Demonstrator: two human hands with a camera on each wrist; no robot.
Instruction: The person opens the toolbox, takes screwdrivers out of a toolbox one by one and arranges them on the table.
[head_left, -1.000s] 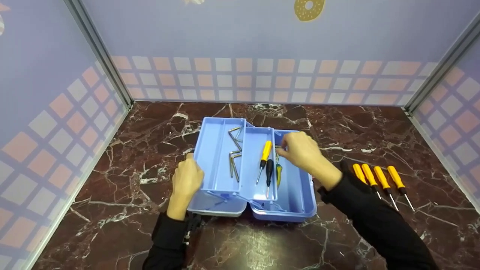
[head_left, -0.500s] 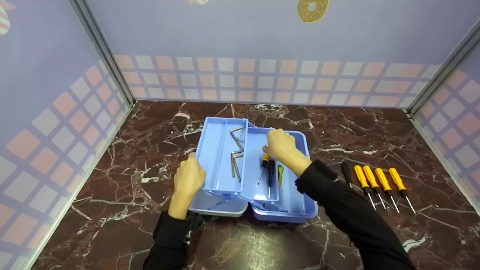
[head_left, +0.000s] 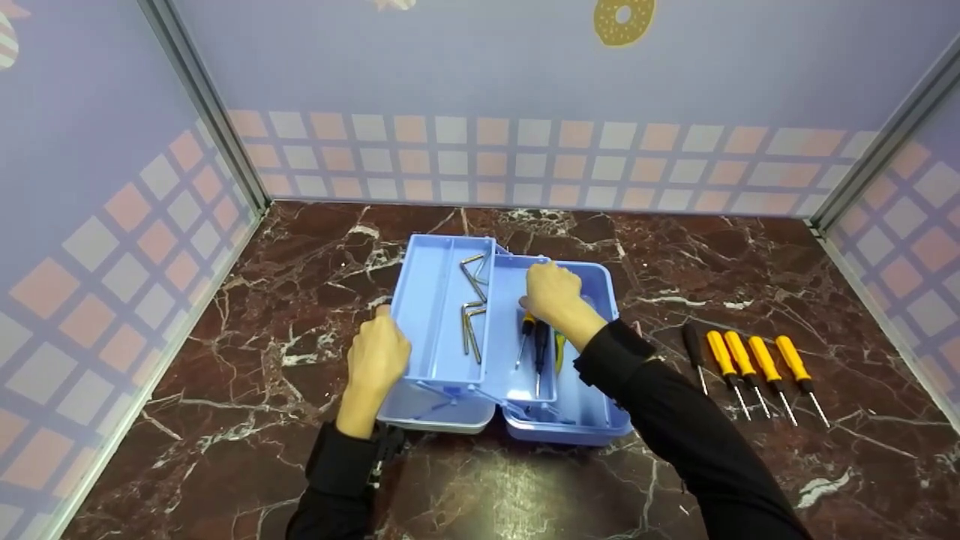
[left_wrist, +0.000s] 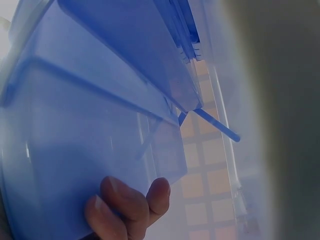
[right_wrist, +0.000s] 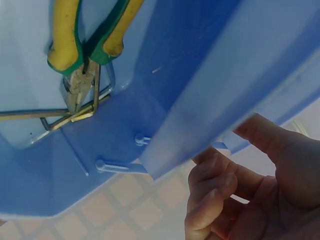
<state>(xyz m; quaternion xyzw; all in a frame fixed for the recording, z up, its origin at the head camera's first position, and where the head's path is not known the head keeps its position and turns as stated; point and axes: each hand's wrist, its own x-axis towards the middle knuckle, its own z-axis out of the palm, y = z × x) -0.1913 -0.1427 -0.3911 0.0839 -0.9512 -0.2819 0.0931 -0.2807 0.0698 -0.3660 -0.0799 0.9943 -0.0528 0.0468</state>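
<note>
A blue toolbox (head_left: 566,433) stands spread open on the marbled table. My left hand (head_left: 377,352) grips its left side; in the left wrist view the fingers (left_wrist: 122,205) curl at the edge of the translucent lid (left_wrist: 75,145). With thumb and fingers on either side of its wall, my right hand (head_left: 555,296) pinches the lower tray (right_wrist: 200,95). That tray holds a yellow-handled screwdriver (head_left: 528,325), partly hidden by the hand, and a black one (head_left: 541,349). Hex keys (head_left: 471,330) lie in the upper tray (head_left: 415,300). Yellow-green pliers (right_wrist: 65,40) rest in the bottom compartment over more hex keys (right_wrist: 55,122).
To the right of the toolbox lie a black-handled screwdriver (head_left: 691,345) and several yellow-handled screwdrivers (head_left: 763,360) in a row. Printed panels (head_left: 555,161) enclose the table at the back and both sides.
My right hand has moved left from the bottom compartment to the lower tray's far right edge, covering the yellow screwdriver's handle. My left hand keeps its hold.
</note>
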